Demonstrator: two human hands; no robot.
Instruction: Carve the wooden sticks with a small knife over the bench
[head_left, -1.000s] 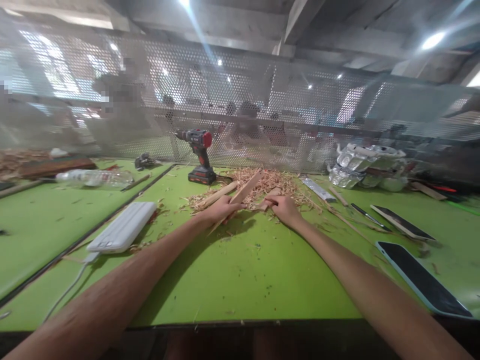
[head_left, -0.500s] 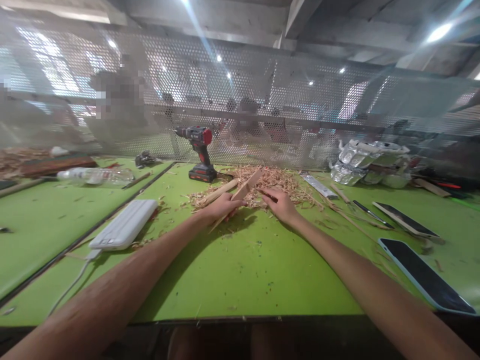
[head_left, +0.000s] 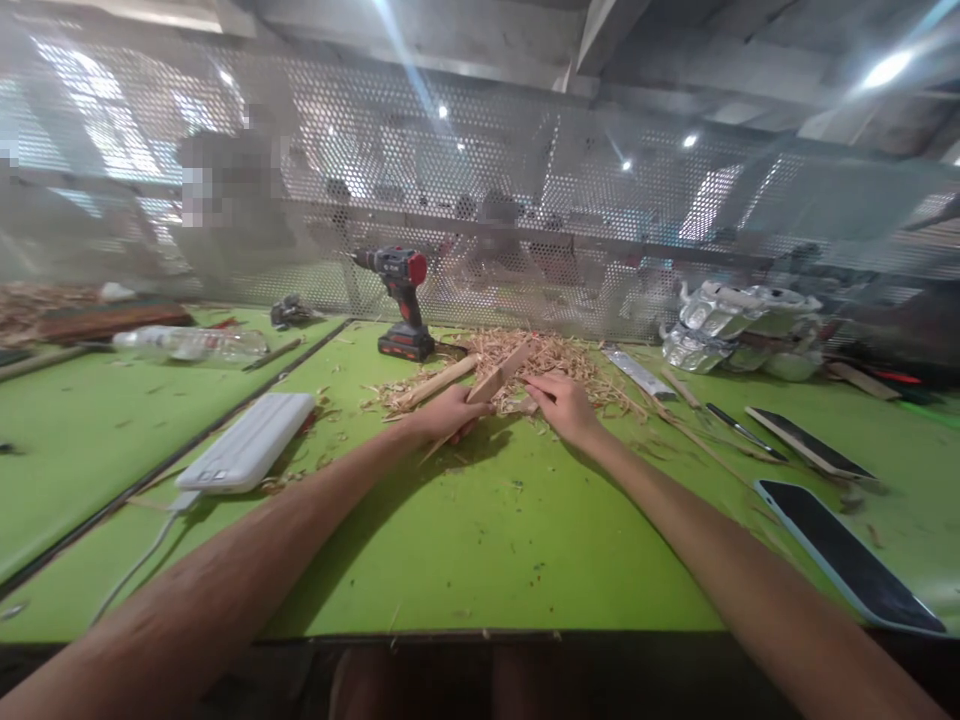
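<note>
Closed round a flat strip of wood (head_left: pixel 500 374), my left hand (head_left: pixel 450 413) is at the middle of the green table (head_left: pixel 510 540). The strip slants up and to the right over a heap of wood shavings (head_left: pixel 570 355). My right hand (head_left: pixel 562 405) is just right of the strip, at the near edge of the heap, its thumb and fingers drawn together; what they hold, if anything, is too small to name. A second wooden stick (head_left: pixel 442 382) lies on the shavings behind my left hand.
A cordless drill (head_left: pixel 405 300) stands behind the hands. A white power bank (head_left: pixel 247 443) and plastic bottle (head_left: pixel 191 344) lie left. Right are a metal ruler (head_left: pixel 637 372), two phones (head_left: pixel 847 550) and foil-like silvery objects (head_left: pixel 739 325). Mesh (head_left: pixel 600 240) rises behind.
The fingers of my right hand have drawn closer together near the shavings. My left hand still holds the strip in nearly the same place. The view has shifted slightly.
</note>
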